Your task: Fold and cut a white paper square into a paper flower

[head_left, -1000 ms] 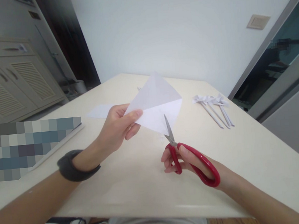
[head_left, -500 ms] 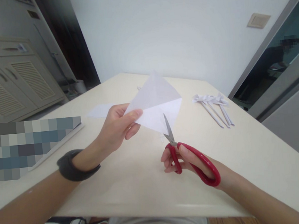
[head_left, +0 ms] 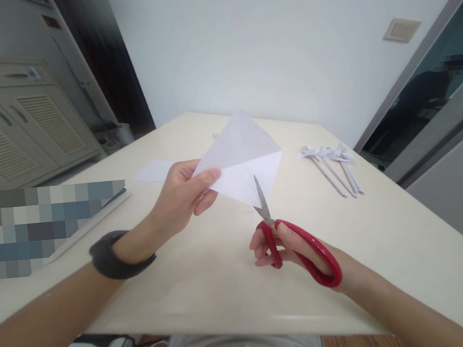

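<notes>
Your left hand (head_left: 182, 195) held a white sheet of paper (head_left: 242, 162) above the table (head_left: 208, 273), clear of its surface. The grip was a pinch: your thumb lay across the near face of the sheet at its left corner, and your fingers were closed behind it. The sheet showed creases that met near its middle, and it stood tilted with one corner pointing up and another pointing down toward you. A dark band (head_left: 111, 257) sat on your left wrist.

Your right hand (head_left: 290, 249) was closed through the red handles of a pair of scissors (head_left: 292, 238). The thumb sat in the larger loop and the fingers in the smaller one. The blades pointed up and away from you and overlapped the lower corner of the sheet. They looked nearly together, though whether the paper lay between them could not be told from this view.

On the table beyond your left hand lay a flat scrap of white paper (head_left: 154, 171), partly hidden by the hand. To the right, well apart from the sheet, lay a small group of paper pinwheels (head_left: 331, 162) on rolled paper sticks, side by side. A thin pale strip (head_left: 85, 224) lay near the left edge of the table.
</notes>
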